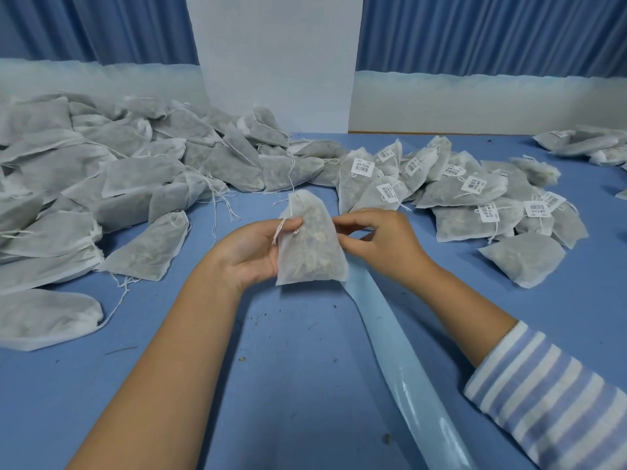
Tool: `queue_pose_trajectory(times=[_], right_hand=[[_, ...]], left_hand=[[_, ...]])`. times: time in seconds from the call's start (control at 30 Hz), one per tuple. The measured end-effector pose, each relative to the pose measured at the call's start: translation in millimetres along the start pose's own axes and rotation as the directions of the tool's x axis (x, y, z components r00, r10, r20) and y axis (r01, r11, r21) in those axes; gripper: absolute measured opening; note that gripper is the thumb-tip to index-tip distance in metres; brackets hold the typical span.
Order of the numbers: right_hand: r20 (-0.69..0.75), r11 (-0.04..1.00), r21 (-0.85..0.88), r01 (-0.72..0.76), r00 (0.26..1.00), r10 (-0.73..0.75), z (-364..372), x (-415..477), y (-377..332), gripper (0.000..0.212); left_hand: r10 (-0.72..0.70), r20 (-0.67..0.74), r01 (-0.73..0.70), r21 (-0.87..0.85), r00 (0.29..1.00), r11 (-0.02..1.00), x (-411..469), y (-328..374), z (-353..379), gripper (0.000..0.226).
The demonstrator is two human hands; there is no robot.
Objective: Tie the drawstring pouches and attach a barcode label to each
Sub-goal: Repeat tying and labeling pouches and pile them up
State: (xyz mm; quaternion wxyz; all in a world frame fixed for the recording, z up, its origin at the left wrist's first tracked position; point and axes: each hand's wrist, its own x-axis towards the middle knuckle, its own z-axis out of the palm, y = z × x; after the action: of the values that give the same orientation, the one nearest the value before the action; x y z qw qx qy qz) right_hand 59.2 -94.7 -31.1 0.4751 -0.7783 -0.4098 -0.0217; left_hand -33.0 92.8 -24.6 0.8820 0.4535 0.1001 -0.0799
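My left hand (251,249) holds a white drawstring pouch (310,249) filled with dried herbs, thumb pressing its drawstring near the neck, above the blue table (288,334). The pouch stands upright with its tied neck pointing away from me. My right hand (380,239) is at the pouch's right edge, fingertips curled and pinched together close to the cloth; whether they hold a label is hidden. A pale blue glossy label backing strip (397,354) runs from under the pouch toward the bottom right.
A large heap of unlabelled pouches (101,184) with loose strings covers the left of the table. Pouches bearing white barcode labels (475,195) lie in a pile at the right. More pouches (587,144) sit far right. Herb crumbs dot the table.
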Motion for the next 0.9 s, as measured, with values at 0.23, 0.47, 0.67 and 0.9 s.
queue_pose_trajectory(times=[0.23, 0.47, 0.67, 0.9], right_hand=[[-0.016, 0.996, 0.08, -0.028, 0.999, 0.029, -3.0, 1.6, -3.8, 0.021], [-0.073, 0.993, -0.041, 0.11, 0.991, -0.113, -3.9, 0.6, -2.9, 0.013], [-0.107, 0.837, -0.411, 0.361, 0.893, -0.438, -3.1, -4.2, 1.0, 0.009], [-0.119, 0.646, -0.614, 0.454, 0.755, -0.645, -3.5, -2.4, 4.0, 0.007]], left_hand=[[0.009, 0.037, -0.008, -0.037, 0.999, 0.999, 0.9, -1.2, -0.8, 0.043], [0.025, 0.004, -0.025, -0.055, 1.0, 0.998, 5.5, -2.2, -9.3, 0.027], [0.044, -0.002, -0.044, -0.058, 0.999, 0.997, 7.0, -2.9, -9.1, 0.027], [0.063, -0.072, -0.07, -0.101, 0.995, 0.992, 7.2, -1.6, -2.9, 0.025]])
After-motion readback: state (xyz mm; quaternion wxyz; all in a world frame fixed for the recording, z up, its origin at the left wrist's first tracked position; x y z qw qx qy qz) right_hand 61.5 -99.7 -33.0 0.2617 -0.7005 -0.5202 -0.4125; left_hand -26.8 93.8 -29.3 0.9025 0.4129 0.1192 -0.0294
